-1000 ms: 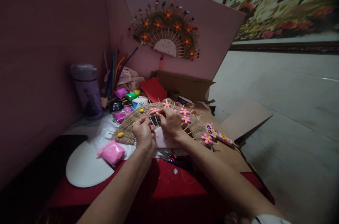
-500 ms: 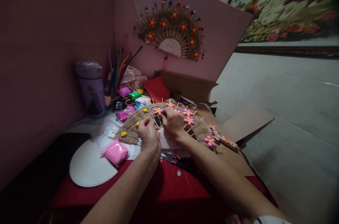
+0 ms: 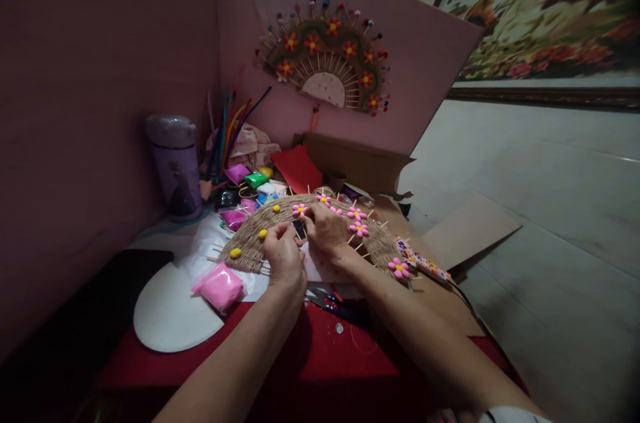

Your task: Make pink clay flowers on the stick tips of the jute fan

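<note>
A half-round fan of woven twine (image 3: 250, 243) on thin sticks lies on the table under both my hands. Pink flowers with yellow centres, such as this pink flower (image 3: 359, 229), sit on its middle and right. Bare yellow dots, like this yellow dot (image 3: 235, 253), mark its left side. My left hand (image 3: 285, 255) is closed in a pinch above the fan's inner edge; what its fingertips hold is too small to name. With fingers pressed together, my right hand (image 3: 326, 233) touches the fan beside a pink flower (image 3: 299, 210). Its fingertips are partly hidden.
A pink clay packet (image 3: 220, 287) and a white cut disc (image 3: 175, 310) lie at left front. Scissors (image 3: 333, 303) rest near my wrists. A flower-patterned glue gun (image 3: 423, 262) with a cord lies right. Behind stand a purple tumbler (image 3: 176, 173) and a finished fan (image 3: 325, 63).
The whole view has shifted slightly, so everything sits a little further right. Both hands keep nearly the same place over the fan, with only slight finger movement.
</note>
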`<state>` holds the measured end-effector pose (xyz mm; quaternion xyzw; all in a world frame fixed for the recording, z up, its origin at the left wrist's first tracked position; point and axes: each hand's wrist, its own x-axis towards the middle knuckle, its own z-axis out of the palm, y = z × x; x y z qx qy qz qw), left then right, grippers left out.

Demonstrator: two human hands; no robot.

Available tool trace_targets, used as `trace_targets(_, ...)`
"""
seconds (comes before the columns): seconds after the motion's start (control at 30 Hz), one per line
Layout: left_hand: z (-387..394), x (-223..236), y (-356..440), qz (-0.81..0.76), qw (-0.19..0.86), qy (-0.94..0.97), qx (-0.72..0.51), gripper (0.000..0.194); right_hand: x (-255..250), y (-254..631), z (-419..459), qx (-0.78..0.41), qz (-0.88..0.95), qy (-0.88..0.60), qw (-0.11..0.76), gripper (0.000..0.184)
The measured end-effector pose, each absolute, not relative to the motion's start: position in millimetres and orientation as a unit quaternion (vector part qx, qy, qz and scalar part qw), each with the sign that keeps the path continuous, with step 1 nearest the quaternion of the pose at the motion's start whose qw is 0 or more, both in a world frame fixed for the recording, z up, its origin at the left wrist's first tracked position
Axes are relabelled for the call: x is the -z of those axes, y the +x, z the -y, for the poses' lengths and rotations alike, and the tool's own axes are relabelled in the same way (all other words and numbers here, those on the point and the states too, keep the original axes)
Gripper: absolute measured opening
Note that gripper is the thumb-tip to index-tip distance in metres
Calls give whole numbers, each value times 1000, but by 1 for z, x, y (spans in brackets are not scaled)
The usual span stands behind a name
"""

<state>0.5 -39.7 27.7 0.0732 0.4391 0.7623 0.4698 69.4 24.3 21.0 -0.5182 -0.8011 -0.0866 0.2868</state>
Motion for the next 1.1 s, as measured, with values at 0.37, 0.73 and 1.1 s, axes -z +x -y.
trace_targets(0.37, 41, -28, 2, -433, 478, 75, -761, 10, -26, 77, -23, 69, 800, -513, 304, 18)
trace_targets(0.73, 36, -22, 1, -452, 436, 129, -768, 20, -22, 93, -7, 157, 867, -434, 188, 33)
trace_targets(1.1, 38, -24, 2, -453, 440, 126, -765, 21, -23, 90, -6, 192, 881, -407, 150, 38)
